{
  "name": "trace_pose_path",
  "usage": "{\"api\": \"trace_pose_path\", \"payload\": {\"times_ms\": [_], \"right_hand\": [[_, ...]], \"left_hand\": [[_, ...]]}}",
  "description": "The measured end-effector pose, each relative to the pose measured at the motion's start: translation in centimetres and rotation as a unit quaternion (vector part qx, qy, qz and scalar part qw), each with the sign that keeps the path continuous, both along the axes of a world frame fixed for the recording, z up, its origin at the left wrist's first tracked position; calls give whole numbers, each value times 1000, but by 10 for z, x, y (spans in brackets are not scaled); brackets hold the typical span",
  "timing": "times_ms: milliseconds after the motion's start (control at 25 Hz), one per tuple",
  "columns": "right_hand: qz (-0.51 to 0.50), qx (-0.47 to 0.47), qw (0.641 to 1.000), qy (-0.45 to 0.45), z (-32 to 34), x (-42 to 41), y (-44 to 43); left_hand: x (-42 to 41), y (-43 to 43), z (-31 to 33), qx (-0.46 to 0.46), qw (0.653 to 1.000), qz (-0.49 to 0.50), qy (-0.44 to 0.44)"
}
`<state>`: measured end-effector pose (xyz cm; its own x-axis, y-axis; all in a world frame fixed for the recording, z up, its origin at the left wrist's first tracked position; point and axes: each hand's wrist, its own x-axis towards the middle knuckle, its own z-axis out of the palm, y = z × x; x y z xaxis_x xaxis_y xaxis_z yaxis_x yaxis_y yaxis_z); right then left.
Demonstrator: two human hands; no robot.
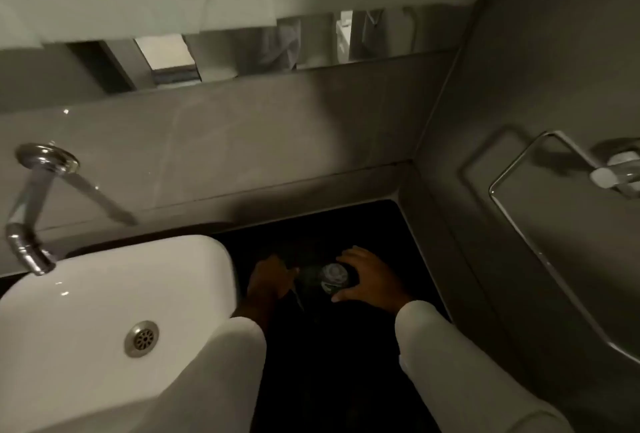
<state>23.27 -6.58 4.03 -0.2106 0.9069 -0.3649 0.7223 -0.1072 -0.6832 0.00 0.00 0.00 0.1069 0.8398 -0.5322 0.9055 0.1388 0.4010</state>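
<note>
On the black counter (346,363) to the right of the basin, both my hands meet over a small dark round object with a pale patterned top (334,276). My right hand (367,276) curls around its right side, fingers above and thumb below. My left hand (268,282) sits just left of it and holds a thin dark stick-like thing (298,297) that points down and right; what it is stays too dim to tell. Both arms wear white sleeves.
A white basin (104,311) with a metal drain (142,339) fills the lower left, under a chrome wall spout (31,224). A chrome towel ring (540,231) hangs on the grey right wall. A mirror strip (311,44) runs above the grey backsplash.
</note>
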Motion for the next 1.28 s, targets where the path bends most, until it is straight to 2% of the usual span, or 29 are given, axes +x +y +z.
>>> {"api": "trace_pose_path", "payload": {"times_ms": [160,320,440,560,640,760,880,1080,1200,1280], "right_hand": [[-94,9,992,87,-24,-5,6],[-97,30,990,96,-40,-6,18],[-41,35,997,55,-40,-2,38],[-19,31,999,22,-40,4,56],[-23,25,999,6,-42,3,61],[-14,20,1000,-8,-42,0,65],[-10,15,1000,-12,-39,-2,67],[-17,14,1000,6,-42,-1,65],[-23,17,1000,12,-44,0,64],[-26,18,999,15,-43,-1,63]], "left_hand": [[8,3,-23,-20,992,126,-16],[14,7,-16,5,990,138,-8],[9,19,22,112,980,156,-59],[13,22,85,269,919,166,-237],[18,20,110,332,883,128,-305],[26,20,117,369,865,99,-327],[32,24,113,403,863,47,-301],[37,24,84,349,900,23,-259],[39,18,60,264,933,-18,-245],[36,13,47,194,943,-7,-272]]}}
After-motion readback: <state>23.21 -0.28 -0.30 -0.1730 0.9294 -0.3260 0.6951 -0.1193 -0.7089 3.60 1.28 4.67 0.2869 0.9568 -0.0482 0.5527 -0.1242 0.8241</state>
